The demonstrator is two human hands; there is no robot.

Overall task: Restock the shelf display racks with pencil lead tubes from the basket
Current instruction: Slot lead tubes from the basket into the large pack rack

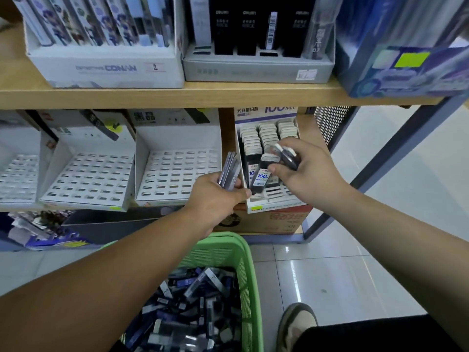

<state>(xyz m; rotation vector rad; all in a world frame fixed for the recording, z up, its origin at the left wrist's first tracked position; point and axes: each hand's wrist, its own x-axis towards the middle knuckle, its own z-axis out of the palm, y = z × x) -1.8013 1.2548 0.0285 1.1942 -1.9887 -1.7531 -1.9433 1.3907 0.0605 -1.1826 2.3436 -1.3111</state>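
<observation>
Head view. Judged step: filling of the rack (276,206) at the right end of the lower shelf (312,128). A stack of lead tubes (229,171) is gripped in the left hand (215,196). Several loose tubes (285,154) are clasped by the curled fingers (294,144) of the right hand (304,168), poised over the rack's front rows. Next, one tube needs to be seated upright in a free slot. The basket (251,262) below is well stocked.

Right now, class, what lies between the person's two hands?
In the head view, one dark lead tube labelled 100, over the rack, lies between the left hand and right hand.
</observation>
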